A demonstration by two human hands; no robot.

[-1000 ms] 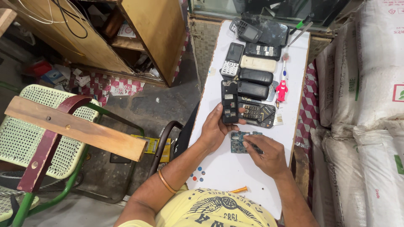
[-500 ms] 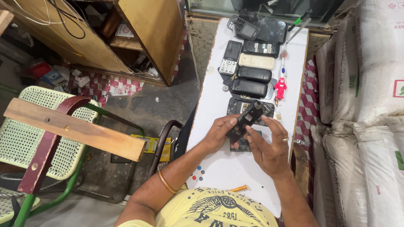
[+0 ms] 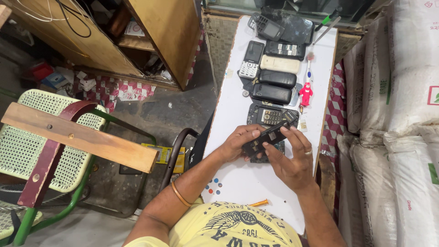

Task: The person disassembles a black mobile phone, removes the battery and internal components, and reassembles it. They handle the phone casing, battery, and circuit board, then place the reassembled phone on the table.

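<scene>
camera setup: single head view

one camera, worn on the head, facing steeply down from well above. white table (image 3: 238, 183) runs up the centre-right of frame, green chair (image 3: 27, 151) at left, stacked sacks (image 3: 402, 137) at right. no second view to overlap.

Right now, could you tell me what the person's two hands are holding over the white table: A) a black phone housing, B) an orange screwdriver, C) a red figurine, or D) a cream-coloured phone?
A: the left hand and right hand grip a black phone housing together above the white table.
</scene>
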